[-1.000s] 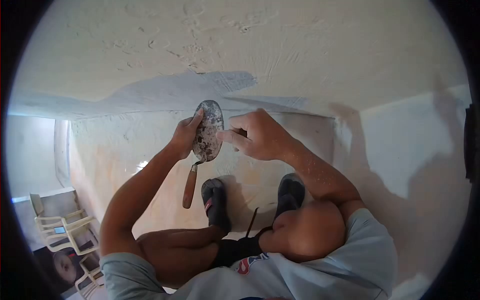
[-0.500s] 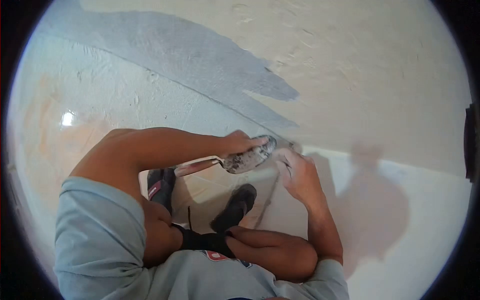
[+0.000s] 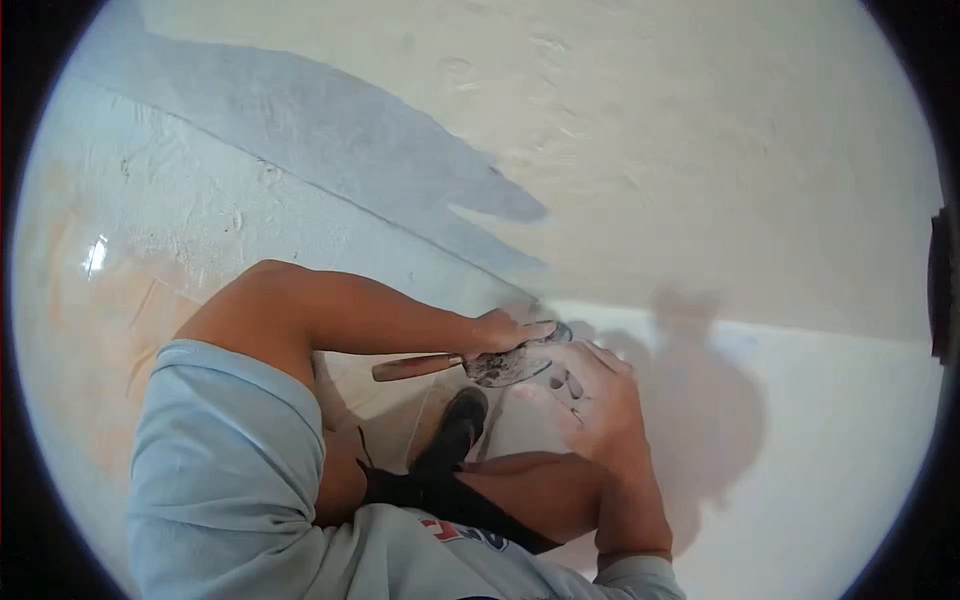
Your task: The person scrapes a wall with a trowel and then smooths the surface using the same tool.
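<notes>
A trowel (image 3: pixel 500 373) with a rounded, plaster-smeared metal blade and a brown handle is in front of my knees. My left hand (image 3: pixel 495 333) is closed on its blade, the thumb lying along the top edge, while the handle points left, free of any hand. Beside the blade's right end is my right hand (image 3: pixel 603 402), its curved fingers apart and coated with pale residue. Those fingertips overlap the blade's tip in this view.
The wall (image 3: pixel 700 180) ahead bears cream plaster with a bluish-grey patch (image 3: pixel 330 130). A wall-floor edge runs diagonally to a corner near my hands. Below them is my dark shoe (image 3: pixel 455 425); the floor (image 3: pixel 140 330) at left has orange-tinted stains.
The trowel and my left hand have moved slightly down and right in view. My right hand has come in against the blade's end, its fingers uncurling. The view has shifted a little.
</notes>
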Action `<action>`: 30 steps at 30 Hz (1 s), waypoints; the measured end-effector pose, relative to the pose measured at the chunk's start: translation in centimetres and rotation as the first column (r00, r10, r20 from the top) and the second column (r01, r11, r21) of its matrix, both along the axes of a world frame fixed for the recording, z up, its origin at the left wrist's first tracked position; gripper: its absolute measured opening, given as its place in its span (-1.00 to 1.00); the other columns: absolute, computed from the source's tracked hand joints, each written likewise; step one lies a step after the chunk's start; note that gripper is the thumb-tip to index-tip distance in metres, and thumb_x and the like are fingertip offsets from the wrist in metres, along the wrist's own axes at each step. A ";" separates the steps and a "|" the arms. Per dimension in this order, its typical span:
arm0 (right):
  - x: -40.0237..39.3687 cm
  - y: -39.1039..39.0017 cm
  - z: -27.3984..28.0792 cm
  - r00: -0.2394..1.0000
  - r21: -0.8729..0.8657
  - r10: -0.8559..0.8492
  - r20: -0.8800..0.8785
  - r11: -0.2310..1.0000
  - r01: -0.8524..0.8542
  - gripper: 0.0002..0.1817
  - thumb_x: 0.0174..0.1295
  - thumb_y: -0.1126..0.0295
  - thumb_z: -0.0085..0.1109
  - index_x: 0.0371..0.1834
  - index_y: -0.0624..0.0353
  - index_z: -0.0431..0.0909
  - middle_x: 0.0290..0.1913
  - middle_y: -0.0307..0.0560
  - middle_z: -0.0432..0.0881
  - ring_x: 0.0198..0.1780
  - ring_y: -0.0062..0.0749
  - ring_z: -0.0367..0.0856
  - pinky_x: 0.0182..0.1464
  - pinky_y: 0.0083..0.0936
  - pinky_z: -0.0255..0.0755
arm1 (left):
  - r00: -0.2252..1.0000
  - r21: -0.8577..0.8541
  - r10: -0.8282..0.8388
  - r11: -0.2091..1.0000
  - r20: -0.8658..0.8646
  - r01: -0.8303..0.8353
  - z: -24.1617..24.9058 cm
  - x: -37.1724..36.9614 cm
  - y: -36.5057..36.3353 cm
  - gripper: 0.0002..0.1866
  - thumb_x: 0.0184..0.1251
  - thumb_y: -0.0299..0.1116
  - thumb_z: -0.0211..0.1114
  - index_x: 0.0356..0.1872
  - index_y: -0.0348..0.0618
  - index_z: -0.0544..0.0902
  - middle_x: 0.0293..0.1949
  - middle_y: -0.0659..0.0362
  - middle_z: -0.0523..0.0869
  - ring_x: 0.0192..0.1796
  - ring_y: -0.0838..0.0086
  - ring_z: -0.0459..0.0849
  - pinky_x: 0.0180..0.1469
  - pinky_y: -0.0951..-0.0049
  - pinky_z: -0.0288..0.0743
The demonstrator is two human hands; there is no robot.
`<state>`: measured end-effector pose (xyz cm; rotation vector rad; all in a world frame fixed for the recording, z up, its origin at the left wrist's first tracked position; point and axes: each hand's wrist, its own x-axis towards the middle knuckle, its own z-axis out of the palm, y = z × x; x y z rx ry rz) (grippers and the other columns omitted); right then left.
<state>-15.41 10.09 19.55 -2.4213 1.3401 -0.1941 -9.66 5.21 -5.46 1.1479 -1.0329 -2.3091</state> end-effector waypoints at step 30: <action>-13.9 -12.0 -20.9 0.889 -0.092 0.138 0.437 0.990 -0.108 -0.66 0.41 0.46 0.24 0.18 0.43 0.64 -0.28 0.04 0.76 -0.31 -0.35 0.72 -0.13 -0.46 0.62 | 0.891 0.060 0.427 0.904 -0.155 -0.423 3.5 4.3 1.9 -0.13 0.27 0.73 0.02 -0.35 -0.04 0.56 -0.29 0.19 0.55 -0.28 0.42 0.46 -0.24 0.30 0.40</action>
